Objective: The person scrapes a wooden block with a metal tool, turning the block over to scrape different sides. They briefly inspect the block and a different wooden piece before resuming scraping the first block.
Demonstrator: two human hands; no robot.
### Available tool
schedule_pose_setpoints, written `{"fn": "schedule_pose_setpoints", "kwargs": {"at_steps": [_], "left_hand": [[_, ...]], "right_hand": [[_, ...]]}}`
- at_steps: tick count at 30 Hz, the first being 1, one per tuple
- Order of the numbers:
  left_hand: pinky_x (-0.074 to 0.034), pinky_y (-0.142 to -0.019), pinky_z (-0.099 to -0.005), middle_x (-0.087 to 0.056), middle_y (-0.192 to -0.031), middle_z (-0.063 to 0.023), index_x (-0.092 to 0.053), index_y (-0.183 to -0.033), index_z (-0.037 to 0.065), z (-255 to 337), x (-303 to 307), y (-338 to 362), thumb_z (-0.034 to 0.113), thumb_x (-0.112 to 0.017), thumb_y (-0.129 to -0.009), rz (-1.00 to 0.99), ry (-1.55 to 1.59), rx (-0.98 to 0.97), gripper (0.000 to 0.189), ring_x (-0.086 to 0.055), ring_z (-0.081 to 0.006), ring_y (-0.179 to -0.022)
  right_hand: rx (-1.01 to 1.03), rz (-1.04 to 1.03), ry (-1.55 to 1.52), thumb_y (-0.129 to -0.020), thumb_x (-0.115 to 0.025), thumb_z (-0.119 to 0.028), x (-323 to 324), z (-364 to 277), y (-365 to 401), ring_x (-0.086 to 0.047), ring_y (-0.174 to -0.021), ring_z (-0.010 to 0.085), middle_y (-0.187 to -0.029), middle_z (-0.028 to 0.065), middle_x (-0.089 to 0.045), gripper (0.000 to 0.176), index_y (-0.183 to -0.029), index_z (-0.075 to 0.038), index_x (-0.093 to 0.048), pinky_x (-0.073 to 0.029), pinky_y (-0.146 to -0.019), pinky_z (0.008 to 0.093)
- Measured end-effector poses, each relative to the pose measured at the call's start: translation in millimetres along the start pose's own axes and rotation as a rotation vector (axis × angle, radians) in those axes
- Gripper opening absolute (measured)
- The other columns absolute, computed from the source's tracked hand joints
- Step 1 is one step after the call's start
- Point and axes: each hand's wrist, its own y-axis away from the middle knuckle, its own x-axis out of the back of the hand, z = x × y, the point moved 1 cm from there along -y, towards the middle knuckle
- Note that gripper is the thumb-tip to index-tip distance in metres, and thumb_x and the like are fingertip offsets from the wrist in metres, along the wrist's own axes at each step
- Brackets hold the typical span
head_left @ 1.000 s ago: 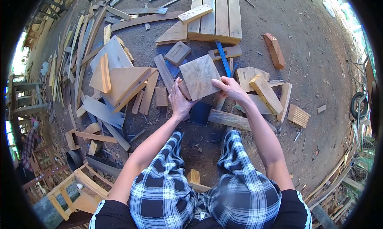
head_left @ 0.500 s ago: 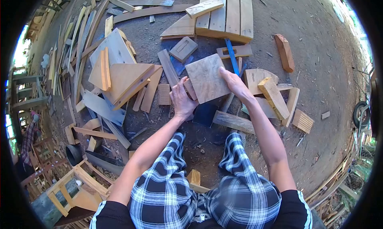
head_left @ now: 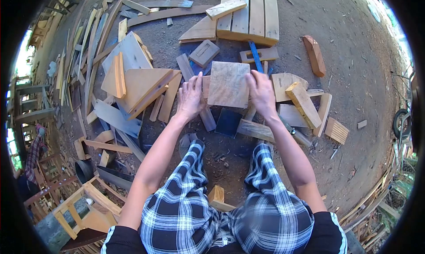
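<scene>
A square wooden board point(head_left: 229, 86) with a pale, worn face is in front of me, between my hands. My right hand point(head_left: 263, 93) has its fingers closed at the board's right edge. On the other side, my left hand point(head_left: 190, 98) grips a small reddish wooden block point(head_left: 206, 85) that butts against the board's left edge; part of that block is hidden by the fingers and the board. Below the board lies a dark square plate point(head_left: 228, 123). Just behind it are a grey block with a recessed slot point(head_left: 204, 53) and a blue metal bar point(head_left: 255, 57).
A slatted wooden piece point(head_left: 249, 21) stands at the back. Wooden offcuts point(head_left: 144, 88) are piled on the left, and a thick yellowish block point(head_left: 303, 104) leans on others at right. A reddish block point(head_left: 314, 56) lies farther right. Another person point(head_left: 33, 154) is at far left.
The board has turned level and come down slightly toward the centre. My left hand has shifted left and up, with the small block now showing more. My right hand has moved down the board's right edge.
</scene>
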Motion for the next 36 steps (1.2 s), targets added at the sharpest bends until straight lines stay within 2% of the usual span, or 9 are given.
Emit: {"fn": "schedule_pose_setpoints", "kwargs": {"at_steps": [2, 6, 9, 12, 14, 19, 26, 27, 36], "left_hand": [[-0.038, -0.094, -0.0455, -0.039, -0.132, -0.0147, -0.029, -0.144, 0.005, 9, 18, 13, 0.019, -0.082, -0.064, 0.015, 0.034, 0.009, 0.097, -0.042, -0.0338, -0.117], [-0.039, -0.097, -0.0404, -0.044, -0.13, -0.0118, -0.053, -0.126, 0.008, 19, 59, 48, 0.014, -0.074, -0.074, 0.072, 0.108, -0.098, 0.056, -0.045, -0.0317, -0.11], [-0.04, -0.095, -0.0413, -0.044, -0.129, -0.0108, -0.058, -0.121, 0.015, 8, 76, 79, 0.007, -0.072, -0.074, 0.122, 0.1, -0.233, 0.05, -0.046, -0.0283, -0.11], [-0.04, -0.096, -0.0403, -0.043, -0.13, -0.011, -0.058, -0.122, 0.019, 28, 116, 113, 0.005, -0.07, -0.075, 0.084, 0.054, -0.161, 0.051, -0.046, -0.0288, -0.11], [-0.039, -0.099, -0.0414, -0.042, -0.132, -0.011, -0.058, -0.124, 0.02, 18, 125, 128, 0.006, -0.069, -0.074, 0.08, 0.034, -0.174, 0.053, -0.045, -0.0303, -0.113], [-0.037, -0.101, -0.044, -0.043, -0.134, -0.0103, -0.059, -0.122, 0.017, -3, 154, 159, 0.013, -0.074, -0.072, 0.174, -0.105, -0.104, 0.053, -0.041, -0.0323, -0.121], [-0.036, -0.104, -0.0434, -0.043, -0.135, -0.0093, -0.06, -0.123, 0.018, -11, 206, 192, 0.012, -0.075, -0.071, 0.225, -0.267, -0.071, 0.054, -0.04, -0.0314, -0.125], [-0.036, -0.104, -0.0435, -0.042, -0.135, -0.0095, -0.06, -0.123, 0.018, -13, 207, 195, 0.013, -0.075, -0.072, 0.224, -0.29, -0.068, 0.053, -0.039, -0.0313, -0.125], [-0.034, -0.104, -0.0435, -0.042, -0.136, -0.0102, -0.06, -0.123, 0.018, -14, 208, 169, 0.013, -0.074, -0.073, 0.143, -0.343, -0.125, 0.052, -0.04, -0.0316, -0.125]], "right_hand": [[-0.228, -0.152, -0.322, -0.098, -0.052, -0.034, 50, -26, -13, -0.06, -0.078, 0.023, -0.092, 0.0107, -0.064, 0.035, -0.101, -0.002, -0.064, -0.047, -0.074, 0.0333], [-0.107, -0.281, -0.477, -0.097, -0.054, -0.016, 142, -73, -10, -0.054, -0.068, 0.0062, -0.078, -0.0004, -0.062, 0.018, -0.092, -0.003, -0.066, -0.043, -0.061, 0.0213], [-0.133, -0.18, -0.748, -0.095, -0.054, -0.01, 208, -133, 24, -0.053, -0.063, 0.0053, -0.067, 0.0, -0.057, 0.016, -0.088, -0.001, -0.065, -0.044, -0.058, 0.0222], [-0.118, -0.394, -0.736, -0.092, -0.058, -0.011, 269, -150, 52, -0.052, -0.059, 0.0061, -0.062, 0.0022, -0.055, 0.014, -0.088, 0.001, -0.065, -0.047, -0.058, 0.023], [0.381, -0.095, -0.767, -0.09, -0.057, -0.022, 295, -174, 68, -0.041, -0.054, 0.006, -0.06, -0.0004, -0.048, 0.03, -0.066, -0.005, -0.054, -0.047, -0.049, 0.0288], [0.672, 0.135, -0.819, -0.085, -0.065, -0.052, 370, -245, 120, -0.031, -0.045, 0.007, -0.059, -0.0042, -0.036, 0.054, -0.06, -0.008, -0.046, -0.047, -0.05, 0.0293], [1.01, -0.76, -0.823, -0.075, -0.081, -0.038, 438, -267, 139, -0.05, -0.05, 0.0043, -0.066, -0.0031, -0.051, 0.034, -0.071, -0.011, -0.062, -0.057, -0.065, 0.0287], [0.936, -0.768, -0.752, -0.078, -0.081, -0.026, 447, -264, 145, -0.054, -0.052, 0.0032, -0.068, -0.0031, -0.056, 0.02, -0.075, -0.012, -0.067, -0.059, -0.071, 0.0294], [0.875, -0.663, -0.9, -0.082, -0.076, -0.029, 425, -271, 128, -0.049, -0.044, 0.0044, -0.057, -0.0028, -0.054, 0.029, -0.066, -0.008, -0.066, -0.058, -0.064, 0.0289]]}}
